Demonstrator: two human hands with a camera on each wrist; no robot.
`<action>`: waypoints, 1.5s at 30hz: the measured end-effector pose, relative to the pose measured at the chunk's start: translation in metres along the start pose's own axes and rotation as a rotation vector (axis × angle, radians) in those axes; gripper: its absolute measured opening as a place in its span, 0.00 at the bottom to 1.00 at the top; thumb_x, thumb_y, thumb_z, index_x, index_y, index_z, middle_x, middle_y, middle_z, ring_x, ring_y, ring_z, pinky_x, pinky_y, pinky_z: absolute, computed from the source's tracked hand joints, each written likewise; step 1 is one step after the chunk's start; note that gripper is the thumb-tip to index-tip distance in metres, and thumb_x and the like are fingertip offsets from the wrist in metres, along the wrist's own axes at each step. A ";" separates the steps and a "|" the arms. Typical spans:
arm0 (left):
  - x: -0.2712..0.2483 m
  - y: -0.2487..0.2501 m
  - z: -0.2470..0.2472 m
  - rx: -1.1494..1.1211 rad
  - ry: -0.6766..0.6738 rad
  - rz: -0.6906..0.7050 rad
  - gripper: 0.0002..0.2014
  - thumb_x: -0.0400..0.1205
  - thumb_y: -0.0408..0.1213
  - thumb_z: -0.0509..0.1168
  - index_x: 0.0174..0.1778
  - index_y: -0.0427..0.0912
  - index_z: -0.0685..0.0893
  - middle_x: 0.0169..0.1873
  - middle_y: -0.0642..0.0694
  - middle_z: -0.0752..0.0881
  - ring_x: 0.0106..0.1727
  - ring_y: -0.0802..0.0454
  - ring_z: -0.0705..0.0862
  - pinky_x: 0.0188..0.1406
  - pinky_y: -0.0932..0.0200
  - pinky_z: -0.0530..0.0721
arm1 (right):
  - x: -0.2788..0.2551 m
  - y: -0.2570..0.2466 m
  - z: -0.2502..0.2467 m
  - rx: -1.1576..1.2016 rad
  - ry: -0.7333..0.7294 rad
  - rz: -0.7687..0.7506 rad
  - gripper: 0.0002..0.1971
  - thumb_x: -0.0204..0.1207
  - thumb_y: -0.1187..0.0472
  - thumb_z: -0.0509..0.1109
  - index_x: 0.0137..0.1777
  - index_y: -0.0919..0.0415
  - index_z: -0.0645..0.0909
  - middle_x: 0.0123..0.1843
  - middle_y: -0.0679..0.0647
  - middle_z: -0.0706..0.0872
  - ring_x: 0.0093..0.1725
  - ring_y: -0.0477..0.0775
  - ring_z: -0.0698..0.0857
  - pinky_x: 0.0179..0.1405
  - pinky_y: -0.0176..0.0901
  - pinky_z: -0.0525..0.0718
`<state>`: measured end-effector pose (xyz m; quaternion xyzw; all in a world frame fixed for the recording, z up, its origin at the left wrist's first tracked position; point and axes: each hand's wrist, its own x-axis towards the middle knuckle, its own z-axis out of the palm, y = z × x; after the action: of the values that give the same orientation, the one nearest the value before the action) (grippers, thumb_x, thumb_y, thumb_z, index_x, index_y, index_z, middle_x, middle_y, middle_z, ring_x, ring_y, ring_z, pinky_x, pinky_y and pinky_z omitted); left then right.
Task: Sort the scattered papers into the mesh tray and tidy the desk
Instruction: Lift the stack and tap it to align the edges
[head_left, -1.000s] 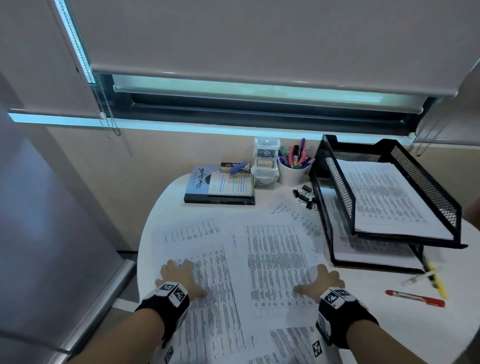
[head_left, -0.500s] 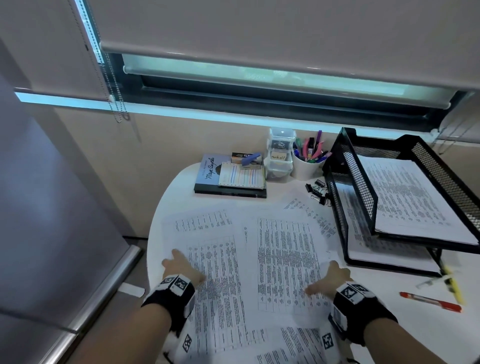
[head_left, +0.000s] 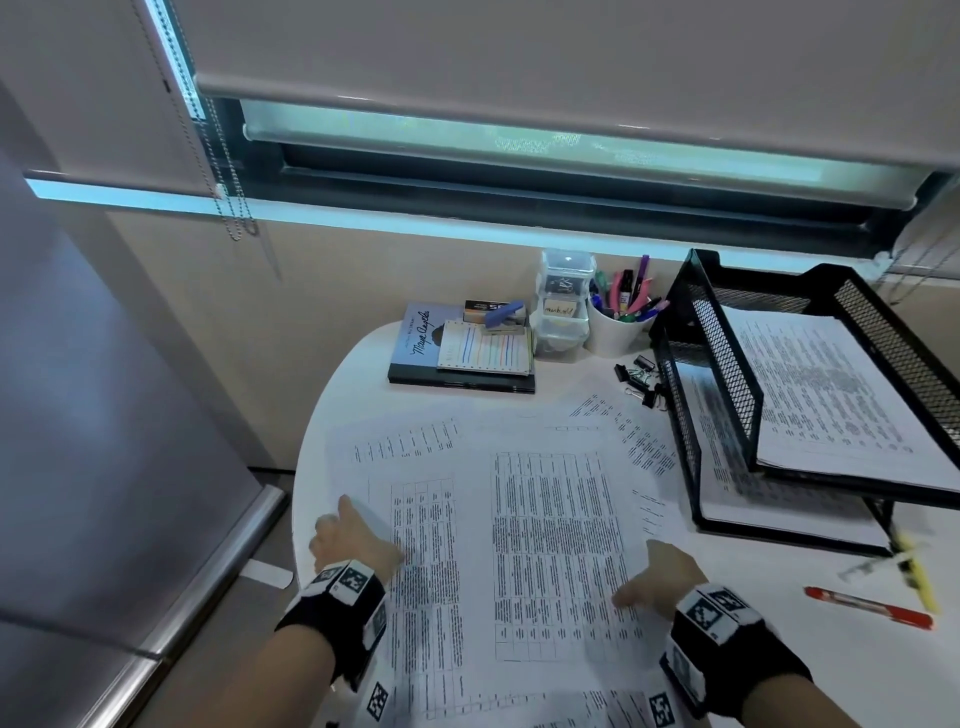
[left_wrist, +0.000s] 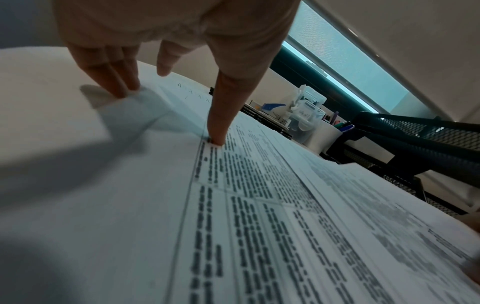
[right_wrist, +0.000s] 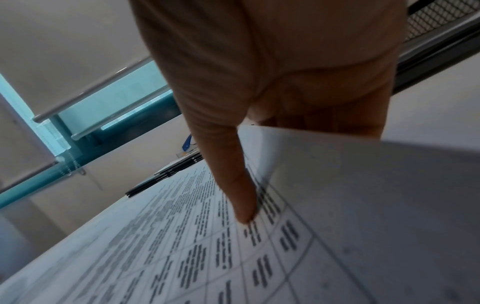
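Note:
Printed papers (head_left: 550, 519) lie overlapping across the white round desk (head_left: 779, 649). My left hand (head_left: 353, 540) is at their left edge: straight fingers (left_wrist: 111, 78) push a curled corner, and the thumb (left_wrist: 221, 115) presses on the print. At the right edge my right hand (head_left: 665, 577) pinches a sheet (right_wrist: 363, 185). Its thumb (right_wrist: 239, 185) lies on top and the lifted paper hides the fingers beneath. The black two-tier mesh tray (head_left: 727, 353) stands at the right, with paper stacks in the top tier (head_left: 821, 395) and the bottom tier (head_left: 727, 467).
A red pen (head_left: 872, 608) and a yellow highlighter (head_left: 919, 577) lie right of my right hand. Black binder clips (head_left: 641, 379) sit by the tray. At the back stand a pen cup (head_left: 618, 332), clear boxes (head_left: 563, 312) and books (head_left: 457, 358) with a blue stapler (head_left: 504, 314).
Both hands slid outward from flat on the sheets. The left one reached the papers' left edge; the right one lifted the right edge, thumb on top.

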<state>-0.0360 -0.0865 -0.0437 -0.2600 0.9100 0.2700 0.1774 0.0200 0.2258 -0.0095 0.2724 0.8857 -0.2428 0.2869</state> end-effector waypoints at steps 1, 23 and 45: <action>-0.001 0.001 0.000 -0.027 -0.014 -0.017 0.47 0.65 0.37 0.78 0.76 0.42 0.58 0.69 0.35 0.67 0.69 0.34 0.71 0.66 0.44 0.75 | 0.001 -0.002 0.001 0.007 0.026 0.001 0.25 0.64 0.57 0.80 0.58 0.62 0.75 0.57 0.56 0.83 0.54 0.54 0.82 0.47 0.38 0.81; 0.004 -0.010 0.008 -0.454 -0.227 0.181 0.24 0.67 0.28 0.78 0.59 0.34 0.81 0.53 0.37 0.86 0.49 0.45 0.82 0.52 0.54 0.80 | 0.024 -0.006 0.002 -0.002 0.290 0.233 0.48 0.62 0.43 0.78 0.75 0.66 0.59 0.72 0.65 0.69 0.71 0.62 0.71 0.70 0.50 0.70; 0.024 -0.020 0.008 -0.460 -0.190 0.179 0.22 0.70 0.25 0.74 0.60 0.34 0.78 0.54 0.37 0.84 0.50 0.44 0.81 0.54 0.51 0.79 | 0.044 0.003 -0.004 0.722 0.222 -0.130 0.17 0.73 0.61 0.73 0.60 0.55 0.73 0.51 0.63 0.81 0.51 0.64 0.84 0.46 0.57 0.88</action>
<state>-0.0426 -0.1049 -0.0695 -0.1853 0.8233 0.5075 0.1739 -0.0098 0.2453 -0.0357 0.3240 0.7844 -0.5257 0.0586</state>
